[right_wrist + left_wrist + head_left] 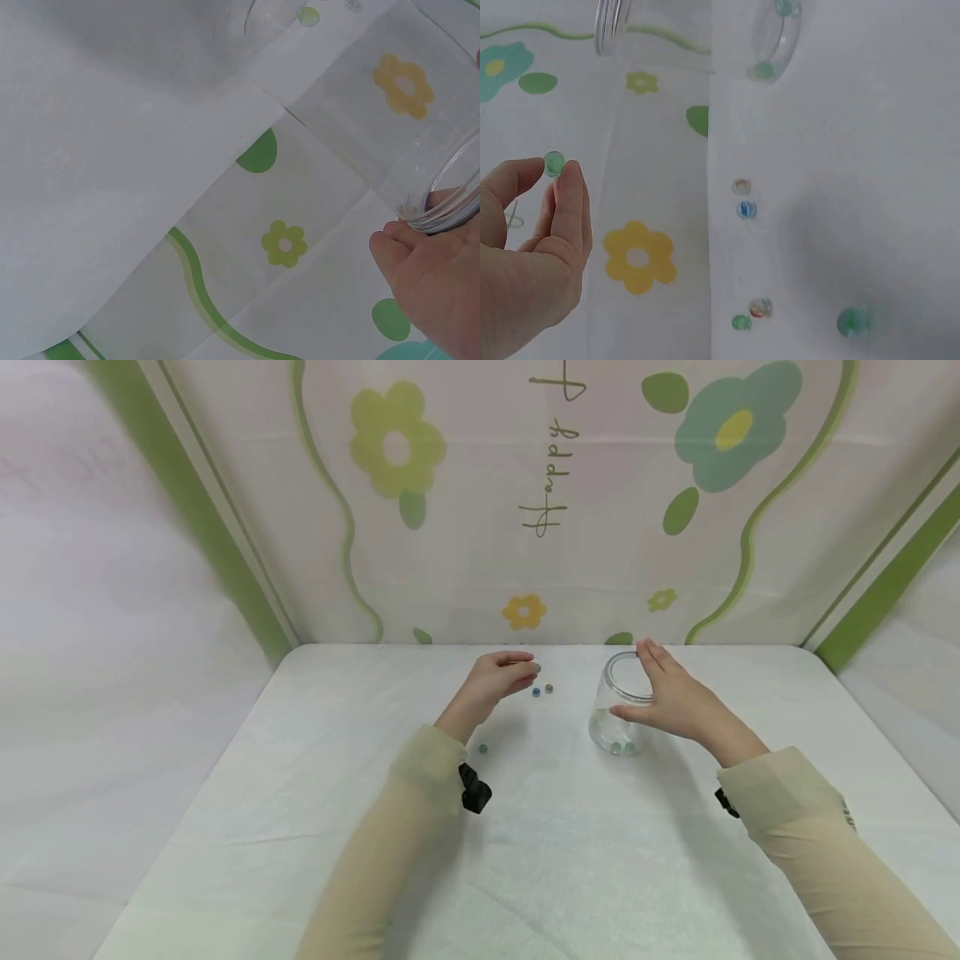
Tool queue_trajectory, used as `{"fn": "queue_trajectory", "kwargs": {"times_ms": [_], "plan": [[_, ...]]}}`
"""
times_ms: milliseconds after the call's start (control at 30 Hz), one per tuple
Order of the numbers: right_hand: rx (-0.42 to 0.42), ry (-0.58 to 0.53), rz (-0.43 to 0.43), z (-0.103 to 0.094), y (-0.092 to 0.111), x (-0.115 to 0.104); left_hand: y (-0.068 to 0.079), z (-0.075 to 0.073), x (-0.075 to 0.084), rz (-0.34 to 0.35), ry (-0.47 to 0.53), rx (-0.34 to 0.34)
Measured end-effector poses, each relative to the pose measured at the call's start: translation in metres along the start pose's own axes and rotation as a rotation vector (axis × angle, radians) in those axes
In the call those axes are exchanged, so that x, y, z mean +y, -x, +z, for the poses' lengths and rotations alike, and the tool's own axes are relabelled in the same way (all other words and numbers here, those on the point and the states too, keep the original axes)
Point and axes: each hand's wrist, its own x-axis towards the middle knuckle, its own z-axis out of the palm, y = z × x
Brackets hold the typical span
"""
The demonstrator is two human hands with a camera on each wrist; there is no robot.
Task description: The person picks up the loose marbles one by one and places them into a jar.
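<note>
My left hand (491,683) is raised over the table, a green marble (553,163) pinched between thumb and fingertips. To its right a clear jar (598,720) stands upright with green marbles (616,748) at its bottom. My right hand (681,703) holds the jar near its rim, thumb at the front and fingers along the far right side. Below the left hand lie a blue marble (536,692) and a brownish marble (549,688). Nearer the left wrist sits another green marble (483,748). The left wrist view also shows a reddish marble (760,307) beside a small green one (741,322).
A white cloth covers the table (525,860). Behind it hangs a flower-printed backdrop (465,543), and white side curtains (135,635) close off the left and right. Black wrist cameras (474,789) sit at both sleeves.
</note>
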Motion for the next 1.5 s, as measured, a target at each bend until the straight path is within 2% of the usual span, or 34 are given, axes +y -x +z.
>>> {"fn": "queue_trajectory", "kwargs": {"times_ms": [133,300,533,867,1133,1300,1500], "plan": [[0.001,-0.006,0.006,0.001,0.0,0.001,-0.002,0.027,0.006,0.01,-0.032,-0.001],[0.007,-0.013,0.02,0.003,0.0,0.006,-0.005,0.055,0.008,0.025,-0.026,-0.009],[0.011,-0.027,0.02,0.003,-0.001,0.005,-0.011,0.076,0.007,0.045,0.008,-0.007],[0.003,-0.03,0.016,0.005,0.0,0.003,-0.014,0.087,0.005,0.037,0.052,-0.001],[-0.016,-0.028,0.02,0.005,-0.001,0.002,-0.014,0.089,0.005,0.034,0.048,0.0],[-0.009,-0.026,0.017,0.003,-0.002,0.002,-0.013,0.086,0.004,0.034,0.039,0.001],[-0.008,-0.022,0.022,0.002,-0.002,0.002,-0.014,0.073,-0.002,0.018,0.007,0.001]]}}
